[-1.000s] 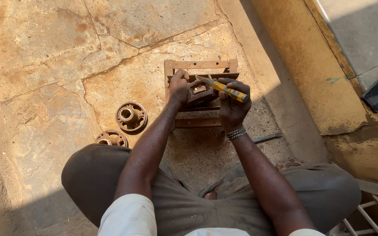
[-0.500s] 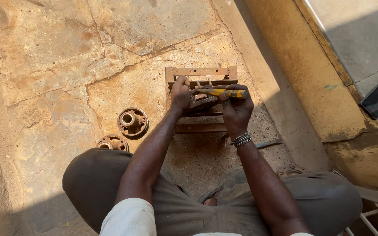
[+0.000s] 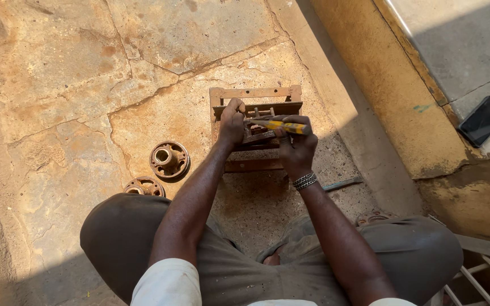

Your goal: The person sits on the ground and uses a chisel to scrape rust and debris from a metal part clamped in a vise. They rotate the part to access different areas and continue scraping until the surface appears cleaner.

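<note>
Stone floor (image 3: 75,85); hands on frame (image 3: 256,93)

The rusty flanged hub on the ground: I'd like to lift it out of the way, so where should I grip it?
Probably by the raised centre collar of the rusty flanged hub, coming from straight above: it lies flat on the stone floor, collar up, flange flush against the ground.

The frame (image 3: 256,93) and both wheel hubs (image 3: 169,159) are rusty matt metal, the tool handle (image 3: 286,126) glossy yellow plastic, the floor (image 3: 75,85) rough cracked stone.
</note>
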